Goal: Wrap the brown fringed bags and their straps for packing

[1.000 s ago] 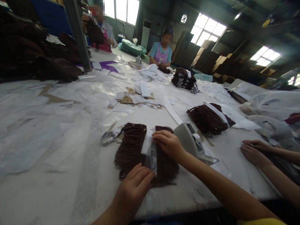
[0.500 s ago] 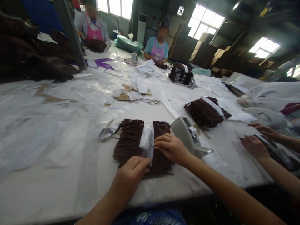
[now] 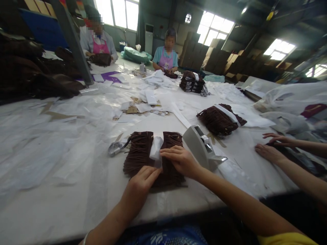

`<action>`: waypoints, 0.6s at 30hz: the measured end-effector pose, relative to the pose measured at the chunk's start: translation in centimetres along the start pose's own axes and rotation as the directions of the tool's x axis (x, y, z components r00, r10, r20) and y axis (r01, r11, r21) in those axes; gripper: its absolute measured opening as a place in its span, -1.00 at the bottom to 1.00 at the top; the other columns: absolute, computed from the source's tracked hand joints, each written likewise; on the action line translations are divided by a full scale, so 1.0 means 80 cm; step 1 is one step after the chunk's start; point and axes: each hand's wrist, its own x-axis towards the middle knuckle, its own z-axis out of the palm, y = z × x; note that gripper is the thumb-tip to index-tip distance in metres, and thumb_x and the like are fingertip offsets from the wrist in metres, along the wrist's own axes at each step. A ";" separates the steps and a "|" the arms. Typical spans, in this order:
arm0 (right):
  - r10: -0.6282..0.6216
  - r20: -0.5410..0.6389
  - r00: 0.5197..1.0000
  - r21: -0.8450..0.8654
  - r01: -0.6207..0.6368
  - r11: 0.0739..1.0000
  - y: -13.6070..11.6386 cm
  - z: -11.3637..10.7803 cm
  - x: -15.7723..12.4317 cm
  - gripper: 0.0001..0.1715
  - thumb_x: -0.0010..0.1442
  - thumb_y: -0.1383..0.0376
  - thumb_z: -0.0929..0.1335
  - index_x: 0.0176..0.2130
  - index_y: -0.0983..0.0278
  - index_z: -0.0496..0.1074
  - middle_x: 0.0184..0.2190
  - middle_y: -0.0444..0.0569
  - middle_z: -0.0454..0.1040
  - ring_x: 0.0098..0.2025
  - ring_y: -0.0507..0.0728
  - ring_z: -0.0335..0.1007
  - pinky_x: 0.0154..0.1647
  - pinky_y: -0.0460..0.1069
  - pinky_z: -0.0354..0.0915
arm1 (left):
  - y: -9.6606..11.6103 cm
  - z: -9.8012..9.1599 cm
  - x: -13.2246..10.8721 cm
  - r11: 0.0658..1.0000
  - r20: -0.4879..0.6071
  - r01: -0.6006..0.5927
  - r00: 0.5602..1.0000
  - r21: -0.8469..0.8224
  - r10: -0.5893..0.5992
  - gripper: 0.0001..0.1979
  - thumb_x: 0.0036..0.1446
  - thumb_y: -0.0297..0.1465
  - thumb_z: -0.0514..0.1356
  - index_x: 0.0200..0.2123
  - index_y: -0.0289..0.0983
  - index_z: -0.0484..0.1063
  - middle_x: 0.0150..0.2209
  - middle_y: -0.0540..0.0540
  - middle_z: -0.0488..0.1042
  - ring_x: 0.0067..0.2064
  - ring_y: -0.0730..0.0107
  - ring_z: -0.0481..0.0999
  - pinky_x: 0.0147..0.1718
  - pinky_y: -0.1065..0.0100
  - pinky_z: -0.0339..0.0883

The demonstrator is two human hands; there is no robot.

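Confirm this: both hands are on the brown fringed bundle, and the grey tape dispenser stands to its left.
No: the head view shows the grey tape dispenser to the right of the brown fringed bundle. The left hand and right hand are indeed on it.

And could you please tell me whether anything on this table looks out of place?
The loose pale sheets strewn across the left of the table look untidy, overlapping at uneven angles. The nearest brown fringed bundle shows no obvious damage.
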 end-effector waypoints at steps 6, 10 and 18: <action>0.150 -0.140 0.979 0.172 -0.125 0.977 -0.011 0.010 0.011 -0.69 0.31 0.43 0.25 -0.03 0.23 0.48 -0.02 0.04 0.53 0.02 0.13 0.47 0.08 0.07 0.39 | 0.000 -0.001 0.010 0.951 -0.078 0.281 0.953 -0.133 -0.292 -0.78 0.25 -0.33 0.17 -0.05 -0.24 0.35 -0.12 -0.13 0.47 -0.18 0.34 0.53 -0.30 0.37 0.52; 0.276 -0.147 0.950 0.273 -0.230 0.934 -0.023 0.012 0.013 -0.64 0.31 0.39 0.27 0.08 0.20 0.40 -0.06 0.01 0.56 -0.08 0.12 0.53 0.04 0.06 0.41 | 0.000 -0.002 0.022 0.882 0.010 0.452 0.890 -0.132 -0.455 -0.83 0.20 -0.34 0.20 -0.15 -0.21 0.31 -0.27 -0.02 0.49 -0.36 0.38 0.54 -0.37 0.35 0.46; 0.366 -0.149 0.918 0.423 -0.276 0.863 -0.032 0.007 0.017 -0.81 0.29 0.39 0.29 -0.11 0.24 0.45 -0.20 -0.05 0.56 -0.15 0.07 0.52 -0.07 -0.03 0.42 | 0.003 -0.004 0.031 0.786 0.068 0.524 0.843 -0.329 -0.534 -0.75 0.19 -0.40 0.19 -0.04 -0.14 0.35 -0.34 0.06 0.58 -0.34 0.38 0.62 -0.35 0.42 0.45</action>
